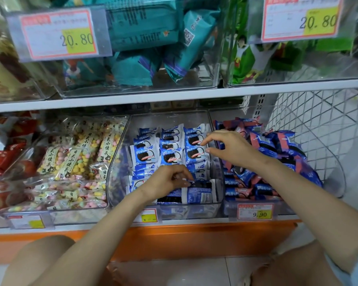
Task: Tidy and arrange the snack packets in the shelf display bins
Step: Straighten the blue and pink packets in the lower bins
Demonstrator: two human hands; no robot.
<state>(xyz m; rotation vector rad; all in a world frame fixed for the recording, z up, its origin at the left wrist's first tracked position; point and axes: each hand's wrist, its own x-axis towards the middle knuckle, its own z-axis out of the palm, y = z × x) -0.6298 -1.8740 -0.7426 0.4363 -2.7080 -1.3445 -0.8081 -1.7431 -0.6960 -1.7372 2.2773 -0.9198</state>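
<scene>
Reaches low into the front of the clear middle bin (116, 168) with the left hand (167, 179), fingers curled down, pinching a cookie packet (203, 184) there. Stretches the right hand (232, 148) farther in, wrist raised, fingers loosely spread above the upright packet rows (170, 153).

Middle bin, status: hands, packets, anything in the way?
Left hand pinches front packet. Right hand open above rear right row. Rear packets in three rows, front pile jumbled. Nothing blocking.
</scene>
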